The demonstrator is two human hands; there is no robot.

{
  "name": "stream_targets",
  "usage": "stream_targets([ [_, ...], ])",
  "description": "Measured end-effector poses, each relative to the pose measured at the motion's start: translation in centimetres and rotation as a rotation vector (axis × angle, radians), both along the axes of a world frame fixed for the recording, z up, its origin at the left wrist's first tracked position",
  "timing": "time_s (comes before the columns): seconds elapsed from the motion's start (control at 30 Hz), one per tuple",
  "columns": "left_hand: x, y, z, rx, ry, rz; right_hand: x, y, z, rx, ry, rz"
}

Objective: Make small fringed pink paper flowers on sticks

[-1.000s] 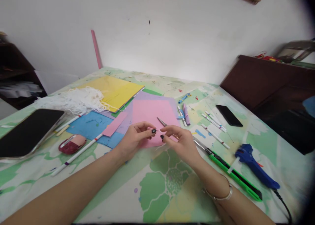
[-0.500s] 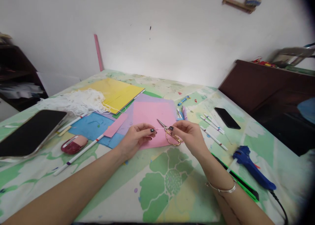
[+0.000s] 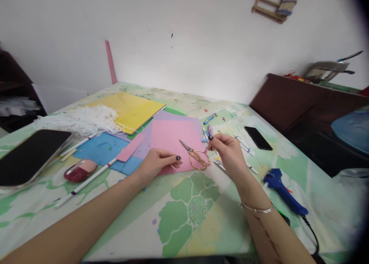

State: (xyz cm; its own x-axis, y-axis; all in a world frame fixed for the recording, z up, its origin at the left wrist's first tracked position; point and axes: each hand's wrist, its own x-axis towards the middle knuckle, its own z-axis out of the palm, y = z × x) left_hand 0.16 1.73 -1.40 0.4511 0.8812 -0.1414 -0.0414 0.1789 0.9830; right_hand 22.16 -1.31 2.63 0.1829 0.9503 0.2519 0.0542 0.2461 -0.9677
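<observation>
My left hand (image 3: 160,164) hovers over the lower left of a pink sheet (image 3: 175,135), thumb and fingers pinched together. Whatever it pinches, if anything, is too small to make out. To the right, my right hand (image 3: 227,152) is also closed in a pinch, beside small purple and blue rolled pieces (image 3: 210,130); its contents cannot be made out either. Gold-handled scissors (image 3: 198,159) lie on the pink sheet between the hands. A thin metal tool (image 3: 219,164) shows partly below my right hand.
On the left are a large phone (image 3: 31,152), a maroon-and-pink object (image 3: 80,170), a white stick (image 3: 86,185), a blue sheet (image 3: 99,150), white yarn (image 3: 83,119) and a yellow sheet (image 3: 135,108). A blue glue gun (image 3: 285,192) and a smaller phone (image 3: 258,137) lie right.
My hands have moved apart, and the thin pale strand stretched between them no longer shows. The scissors are less covered now. The whole view has shifted slightly.
</observation>
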Motion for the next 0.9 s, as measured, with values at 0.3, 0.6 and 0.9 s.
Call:
stream_targets([
  [0.3,0.0,0.0,0.3,0.261,0.227,0.043,3.1,0.5,1.1,0.008,-0.134,-0.236],
  [0.6,7.3,3.4,2.9,0.607,0.518,0.019,6.5,0.5,1.8,0.101,-0.072,-0.508],
  [0.9,18.2,10.4,2.0,0.632,0.957,-0.01,6.1,0.4,1.8,0.194,0.041,-0.597],
])
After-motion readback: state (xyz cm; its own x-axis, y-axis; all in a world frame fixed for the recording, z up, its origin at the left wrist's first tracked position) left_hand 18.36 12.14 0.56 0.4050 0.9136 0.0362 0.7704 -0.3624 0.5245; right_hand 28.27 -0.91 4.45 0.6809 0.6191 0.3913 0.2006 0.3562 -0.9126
